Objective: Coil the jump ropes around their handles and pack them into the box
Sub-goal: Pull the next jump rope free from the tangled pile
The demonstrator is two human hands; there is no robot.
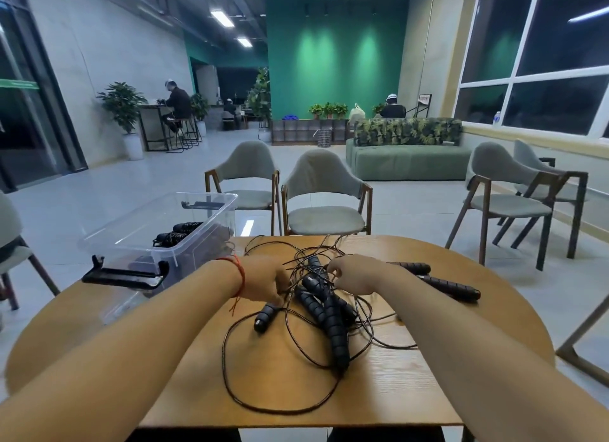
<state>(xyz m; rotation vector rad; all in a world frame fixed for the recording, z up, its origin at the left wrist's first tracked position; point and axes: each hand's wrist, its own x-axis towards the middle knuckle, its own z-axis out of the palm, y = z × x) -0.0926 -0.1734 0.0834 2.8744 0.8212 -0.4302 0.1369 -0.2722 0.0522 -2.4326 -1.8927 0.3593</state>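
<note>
Presently, a tangle of black jump ropes with ribbed foam handles [324,306] lies at the middle of the round wooden desk [412,385]. Thin cord is pinched by the curled fingers of the left hand [263,278] and of the right hand [354,273]. One rope is best traced to both handles and drawn free slowly, loops being lifted rather than tugged, before it is coiled and laid beside the coiled bundles [176,235] in the clear plastic box [217,217].
</note>
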